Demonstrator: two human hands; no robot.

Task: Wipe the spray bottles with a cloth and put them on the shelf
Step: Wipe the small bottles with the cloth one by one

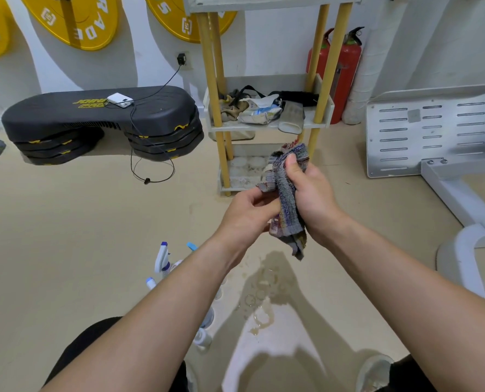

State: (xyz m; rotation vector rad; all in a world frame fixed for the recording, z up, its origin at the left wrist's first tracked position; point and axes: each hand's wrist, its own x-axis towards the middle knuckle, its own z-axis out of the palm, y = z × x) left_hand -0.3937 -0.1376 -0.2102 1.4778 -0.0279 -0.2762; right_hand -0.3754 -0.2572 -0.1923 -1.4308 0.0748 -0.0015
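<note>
Shelf [210,80] holds rags [228,110], packet [261,111]; cloth [288,190] gripped

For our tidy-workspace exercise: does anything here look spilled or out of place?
Yes. A wet patch with ring marks lies on the floor beside the spray bottles; it looks like spilled liquid.

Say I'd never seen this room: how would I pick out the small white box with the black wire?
Left of the yellow-legged shelf, a black step platform sits on the floor by the wall. The small white box lies on its top, beside the yellow lettering. It is the only white thing on that dark surface.
</note>
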